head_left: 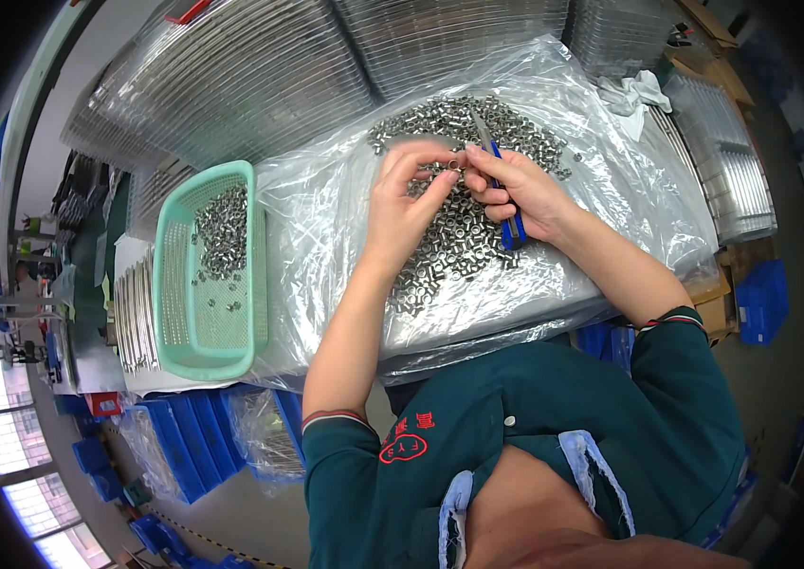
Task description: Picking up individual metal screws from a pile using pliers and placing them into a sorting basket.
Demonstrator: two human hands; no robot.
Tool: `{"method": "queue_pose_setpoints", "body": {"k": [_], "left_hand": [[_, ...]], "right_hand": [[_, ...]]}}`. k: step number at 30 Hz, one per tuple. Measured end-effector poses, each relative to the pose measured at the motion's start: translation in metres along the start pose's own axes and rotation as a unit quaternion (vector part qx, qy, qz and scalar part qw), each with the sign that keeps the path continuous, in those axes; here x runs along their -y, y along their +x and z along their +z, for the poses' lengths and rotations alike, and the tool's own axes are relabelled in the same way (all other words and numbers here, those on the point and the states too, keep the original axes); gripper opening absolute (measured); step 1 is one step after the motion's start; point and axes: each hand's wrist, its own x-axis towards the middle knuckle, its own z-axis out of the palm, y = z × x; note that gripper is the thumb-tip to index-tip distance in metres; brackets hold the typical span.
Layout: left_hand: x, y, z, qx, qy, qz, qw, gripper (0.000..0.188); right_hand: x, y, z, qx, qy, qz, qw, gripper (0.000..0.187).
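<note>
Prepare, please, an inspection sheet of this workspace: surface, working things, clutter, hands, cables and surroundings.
Surface: wrinkled clear plastic sheet under the work.
Job's things: spread heap of small silver metal parts; light-green perforated plastic basket at left, holding a smaller heap of metal parts.
Clutter: crumpled white cloth, far right.
Hands: left hand pinches one small round metal part; right hand grips a slim blue-handled pointed tool, its fingertips close to that part.
Cables: nothing seen.
Surroundings: stacked clear plastic trays behind; blue plastic bins lower left.
</note>
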Motion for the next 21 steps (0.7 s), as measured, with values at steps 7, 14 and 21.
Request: {"method": "queue_pose_setpoints", "body": {"k": [7, 14, 21], "left_hand": [[-0.002, 0.000, 0.003, -0.004, 0.193, 0.113, 0.975, 0.019], [-0.003, -0.004, -0.008, -0.088, 0.129, 0.044, 0.987, 0.006], [-0.010, 0.003, -0.001, -0.161, 0.104, 0.018, 0.981, 0.007]], "right_hand": [[-0.002, 0.000, -0.001, -0.003, -0.092, -0.023, 0.995, 0.022], [0.002, 0.002, -0.003, 0.030, 0.019, 0.031, 0.999, 0.027], [0.002, 0.001, -0.001, 0.030, 0.016, 0.033, 0.999, 0.028]]}}
